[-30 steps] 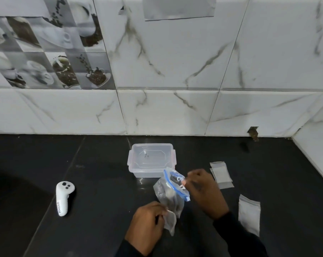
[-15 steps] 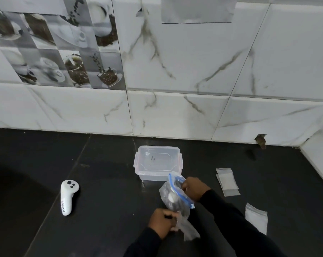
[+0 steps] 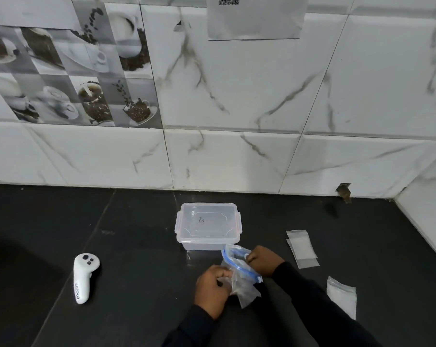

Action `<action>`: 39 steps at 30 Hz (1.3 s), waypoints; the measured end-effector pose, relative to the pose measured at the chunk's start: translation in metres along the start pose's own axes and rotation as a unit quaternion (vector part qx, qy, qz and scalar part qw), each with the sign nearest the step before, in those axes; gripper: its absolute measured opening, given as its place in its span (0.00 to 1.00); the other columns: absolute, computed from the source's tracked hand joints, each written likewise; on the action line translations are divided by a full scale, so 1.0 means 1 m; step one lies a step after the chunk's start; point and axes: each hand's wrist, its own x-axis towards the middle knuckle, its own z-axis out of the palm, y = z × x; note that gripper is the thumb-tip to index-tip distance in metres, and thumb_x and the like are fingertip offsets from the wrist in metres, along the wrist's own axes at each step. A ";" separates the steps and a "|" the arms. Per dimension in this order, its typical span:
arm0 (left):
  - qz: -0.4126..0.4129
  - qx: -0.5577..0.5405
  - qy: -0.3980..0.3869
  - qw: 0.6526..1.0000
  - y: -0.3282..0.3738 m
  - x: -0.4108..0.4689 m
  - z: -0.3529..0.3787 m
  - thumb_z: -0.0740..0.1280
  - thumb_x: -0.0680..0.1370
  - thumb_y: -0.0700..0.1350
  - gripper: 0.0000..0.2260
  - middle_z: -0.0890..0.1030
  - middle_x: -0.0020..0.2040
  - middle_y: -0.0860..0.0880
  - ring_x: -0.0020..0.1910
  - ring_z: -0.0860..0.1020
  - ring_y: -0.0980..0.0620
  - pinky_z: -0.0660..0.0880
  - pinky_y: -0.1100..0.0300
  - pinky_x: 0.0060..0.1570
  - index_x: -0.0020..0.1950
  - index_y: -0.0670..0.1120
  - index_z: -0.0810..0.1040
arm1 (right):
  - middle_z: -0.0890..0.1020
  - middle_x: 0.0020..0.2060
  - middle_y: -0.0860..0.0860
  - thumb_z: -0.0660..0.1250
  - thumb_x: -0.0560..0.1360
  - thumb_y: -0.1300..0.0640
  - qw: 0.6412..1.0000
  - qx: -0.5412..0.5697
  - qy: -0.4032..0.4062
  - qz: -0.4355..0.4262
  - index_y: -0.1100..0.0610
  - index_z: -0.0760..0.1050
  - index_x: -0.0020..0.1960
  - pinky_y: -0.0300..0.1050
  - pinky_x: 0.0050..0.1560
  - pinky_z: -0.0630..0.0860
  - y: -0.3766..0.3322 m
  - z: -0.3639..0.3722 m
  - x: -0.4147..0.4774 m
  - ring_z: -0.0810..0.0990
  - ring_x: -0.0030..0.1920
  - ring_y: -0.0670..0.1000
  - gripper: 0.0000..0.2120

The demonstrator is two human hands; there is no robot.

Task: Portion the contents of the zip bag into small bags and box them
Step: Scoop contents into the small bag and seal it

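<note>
A clear zip bag (image 3: 238,267) with a blue zip strip sits between my hands, low over the black counter. My right hand (image 3: 263,261) pinches its blue top edge. My left hand (image 3: 212,289) grips a small clear bag (image 3: 247,293) held against the lower side of the zip bag. What is inside the bags is hard to make out. A clear plastic box (image 3: 208,225) with its lid on stands just behind the hands.
Two small flat bags (image 3: 302,249) lie overlapped to the right, another small bag (image 3: 342,296) nearer the front right. A white handheld controller (image 3: 83,276) lies at the left. The marble-tiled wall (image 3: 237,159) closes the back, and a side wall the far right.
The camera has tilted up, so the hands sit lower in view. My hands have drawn closer together on the bags, and the zip bag has dropped lower toward the counter.
</note>
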 end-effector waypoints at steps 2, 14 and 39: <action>-0.002 0.025 -0.010 1.000 -0.004 -0.006 -0.003 0.71 0.71 0.35 0.08 0.84 0.44 0.54 0.43 0.81 0.58 0.72 0.74 0.42 0.42 0.47 0.86 | 0.74 0.31 0.52 0.58 0.77 0.56 1.000 0.010 0.000 0.008 0.62 0.80 0.39 0.32 0.33 0.66 0.004 -0.006 0.002 0.72 0.32 0.46 0.16; -0.076 0.067 -0.032 0.994 -0.036 -0.030 0.002 0.73 0.71 0.43 0.06 0.83 0.43 0.57 0.45 0.82 0.60 0.77 0.64 0.51 0.39 0.54 0.85 | 0.79 0.26 0.44 0.74 0.69 0.54 0.993 0.099 0.027 -0.052 0.45 0.81 0.27 0.33 0.34 0.70 -0.003 -0.020 -0.012 0.74 0.27 0.40 0.13; -0.105 -0.191 -0.046 0.975 -0.009 -0.013 0.003 0.65 0.71 0.26 0.13 0.82 0.31 0.46 0.27 0.75 0.55 0.73 0.62 0.31 0.41 0.40 0.86 | 0.78 0.33 0.51 0.63 0.75 0.59 0.998 -0.059 -0.030 -0.001 0.54 0.76 0.37 0.42 0.38 0.73 0.006 -0.010 0.004 0.76 0.36 0.52 0.10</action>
